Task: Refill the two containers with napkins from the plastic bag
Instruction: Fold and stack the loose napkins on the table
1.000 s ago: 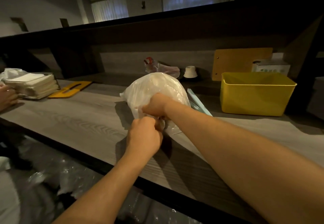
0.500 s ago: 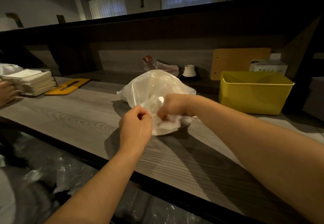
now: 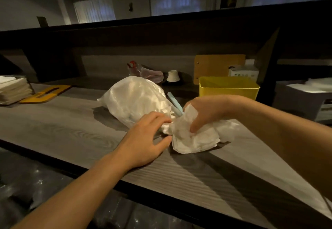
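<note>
A clear plastic bag (image 3: 133,101), full of white napkins, is seen lying on the grey wood counter (image 3: 53,131), its mouth turned toward the hands. The right hand (image 3: 203,114) is curled round a wad of napkins (image 3: 194,139) just outside the bag mouth: thumb pressed on top of the wad, other fingers hidden behind it. The wad rests on the counter w/ crumpled bag film spread beside it, on the far side from the left fingers. The left hand (image 3: 145,140) is laid flat at the bag mouth, fingers straight and slightly apart, tips touching the film and the wad's near edge; nothing is pinched as far as can be told. A pale blue strip (image 3: 174,103) pokes out betw. bag and right knuckles. A yellow container (image 3: 228,89) stands beyond the right hand, well apart. A clear container (image 3: 13,89), stacked w/ napkins, sits far beyond the left fingers at the frame edge, a yellow flat piece (image 3: 45,94) next to it.
</note>
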The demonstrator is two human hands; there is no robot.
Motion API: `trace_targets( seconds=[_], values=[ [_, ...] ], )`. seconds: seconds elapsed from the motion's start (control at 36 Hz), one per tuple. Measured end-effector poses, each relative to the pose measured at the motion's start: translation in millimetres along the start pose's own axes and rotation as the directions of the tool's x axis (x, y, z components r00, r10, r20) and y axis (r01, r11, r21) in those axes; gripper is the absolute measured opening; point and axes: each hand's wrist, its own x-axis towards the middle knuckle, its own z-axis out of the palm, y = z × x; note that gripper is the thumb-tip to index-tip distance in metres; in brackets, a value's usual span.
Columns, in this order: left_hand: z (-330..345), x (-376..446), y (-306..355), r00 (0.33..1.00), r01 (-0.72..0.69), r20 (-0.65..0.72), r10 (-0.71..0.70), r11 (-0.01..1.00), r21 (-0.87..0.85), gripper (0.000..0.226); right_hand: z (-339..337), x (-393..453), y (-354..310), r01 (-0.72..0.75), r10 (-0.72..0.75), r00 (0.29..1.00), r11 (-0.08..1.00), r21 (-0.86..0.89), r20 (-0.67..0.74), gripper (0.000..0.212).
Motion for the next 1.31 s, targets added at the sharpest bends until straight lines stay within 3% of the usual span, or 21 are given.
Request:
trace_targets(
  seconds=[0.11, 0.22, 0.31, 0.44, 0.64, 0.72, 0.81, 0.92, 1.0, 1.11, 1.31],
  values=[
    [10, 8, 5, 0.998, 0.054, 0.039, -0.053, 0.998, -0.018, 0.047, 4, -4, 1, 0.102, -0.118, 0.973, 0.991, -0.092, -0.197, 0.077],
    [9, 14, 8, 0.988, 0.086, -0.12, -0.099, 0.99, -0.111, 0.02, 19, -3, 8, 0.198, -0.206, 0.928, 0.979, -0.058, -0.309, 0.076],
    [5, 16, 4, 0.928, 0.225, -0.271, -0.258, 0.963, -0.146, 0.017, 31, -6, 17, 0.213, -0.207, 0.911, 0.977, -0.025, -0.358, 0.068],
    [10, 25, -8, 0.811, 0.459, -0.311, -0.496, 0.868, -0.188, 0.015, 53, -14, 35, 0.242, -0.186, 0.884, 0.967, 0.08, -0.429, 0.058],
    [19, 50, -5, 0.79, 0.54, -0.246, -0.561, 0.827, -0.152, 0.045, 65, -26, 58, 0.263, -0.089, 0.87, 0.916, 0.303, -0.485, 0.051],
    [21, 60, -5, 0.791, 0.553, -0.243, -0.562, 0.826, -0.11, 0.04, 67, -28, 64, 0.249, -0.038, 0.866, 0.897, 0.364, -0.499, 0.038],
    [23, 63, -2, 0.842, 0.488, -0.221, -0.492, 0.87, -0.077, 0.026, 67, -29, 71, 0.272, 0.027, 0.839, 0.843, 0.463, -0.544, 0.021],
    [26, 59, 9, 0.922, 0.369, -0.107, -0.373, 0.928, -0.049, 0.041, 66, -28, 75, 0.284, 0.089, 0.83, 0.782, 0.555, -0.55, 0.001],
    [27, 59, 15, 0.922, 0.387, -0.023, -0.387, 0.922, -0.001, 0.045, 66, -27, 74, 0.28, 0.07, 0.855, 0.771, 0.571, -0.513, 0.012],
    [33, 59, 26, 0.947, 0.32, 0.011, -0.32, 0.943, -0.086, 0.032, 61, -28, 78, 0.243, -0.012, 0.886, 0.862, 0.444, -0.463, 0.034],
    [51, 62, 60, 0.984, 0.174, 0.061, -0.165, 0.967, -0.184, 0.018, 52, -45, 106, 0.214, 0.001, 0.884, 0.888, 0.406, -0.468, 0.03]
  ],
)
